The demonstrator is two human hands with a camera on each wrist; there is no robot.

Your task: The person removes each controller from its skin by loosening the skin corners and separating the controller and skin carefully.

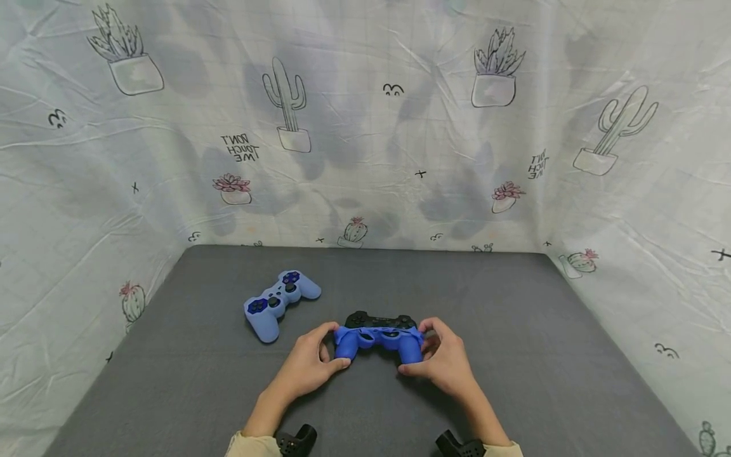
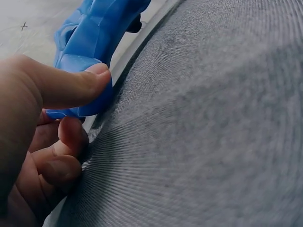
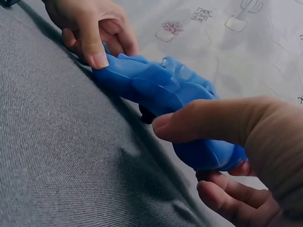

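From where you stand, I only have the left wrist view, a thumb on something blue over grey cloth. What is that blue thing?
Observer: A blue cover partly on a black game controller; the black top edge shows bare in the head view.
Operator: Is the other hand on it too?
Observer: Yes, the right hand grips the cover's right handle, thumb on top, as the right wrist view shows; the left hand holds the left handle.
Operator: Anything else on the mat?
Observer: A second controller in a light blue cover lies to the left on the grey mat, apart from both hands.
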